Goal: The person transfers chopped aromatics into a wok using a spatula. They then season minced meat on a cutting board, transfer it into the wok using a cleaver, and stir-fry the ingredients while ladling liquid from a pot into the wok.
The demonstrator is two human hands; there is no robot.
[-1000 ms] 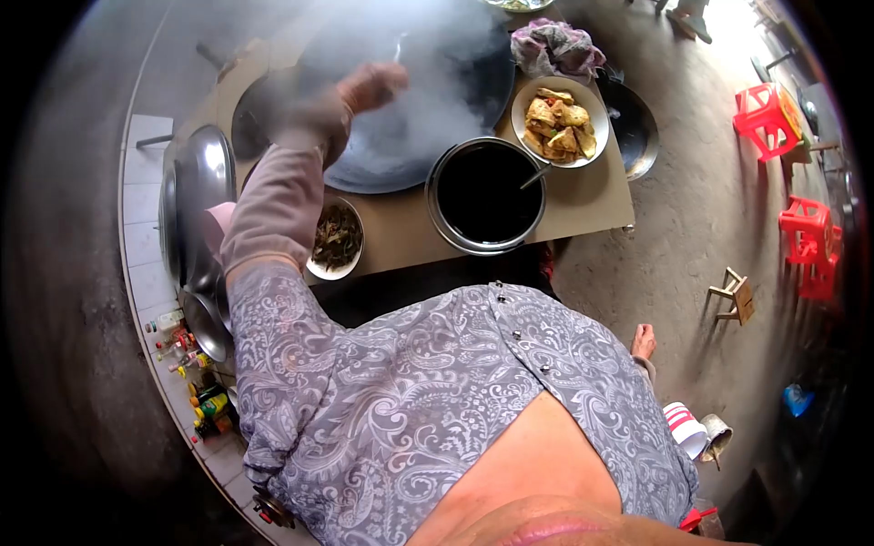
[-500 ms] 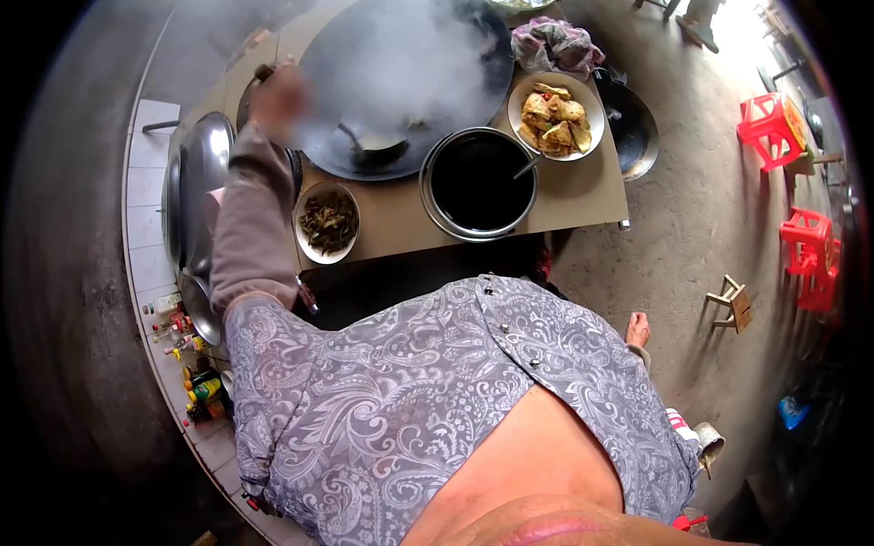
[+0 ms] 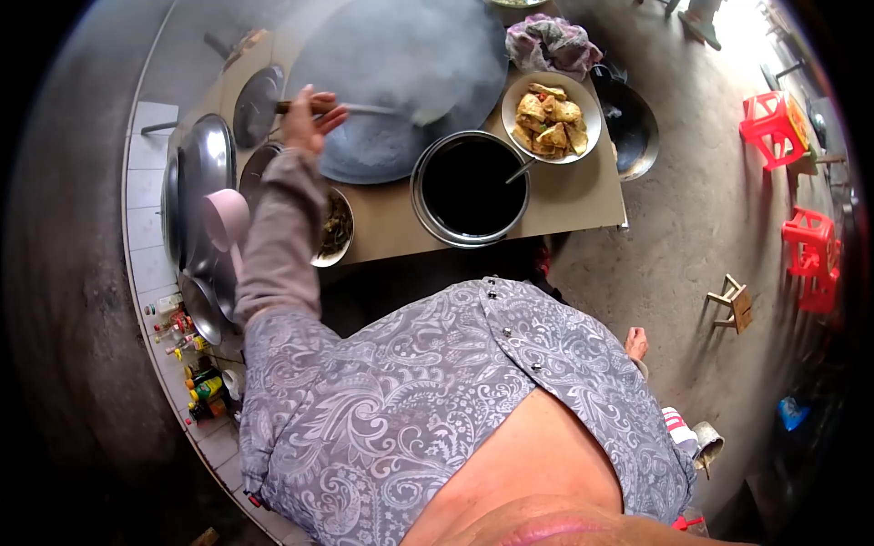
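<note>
My left hand (image 3: 312,120) is closed round the wooden handle of a long metal utensil (image 3: 369,109), which reaches over a large dark wok (image 3: 373,150). Pale food lies at its far end, partly veiled by steam. Beside my left sleeve, a bowl of dark green food (image 3: 338,227) is partly covered. A pot of dark liquid (image 3: 473,187) with a spoon in it stands right of the wok, and a bowl of browned pieces (image 3: 552,120) is beyond it. My right hand (image 3: 636,343) hangs low at my right side, fingers curled, with nothing visible in it.
Metal basins (image 3: 208,164), a pink dipper (image 3: 226,218) and bottles (image 3: 205,387) line the left. A crumpled cloth (image 3: 553,45) lies behind the bowl. Red stools (image 3: 774,129) and a small wooden stool (image 3: 740,308) are on the right. Another person's foot (image 3: 699,29) shows at top right.
My left hand first moved left and towards me, then back right over the wok's edge, where the utensil now shows in it. Steam has thinned. My right hand stays low.
</note>
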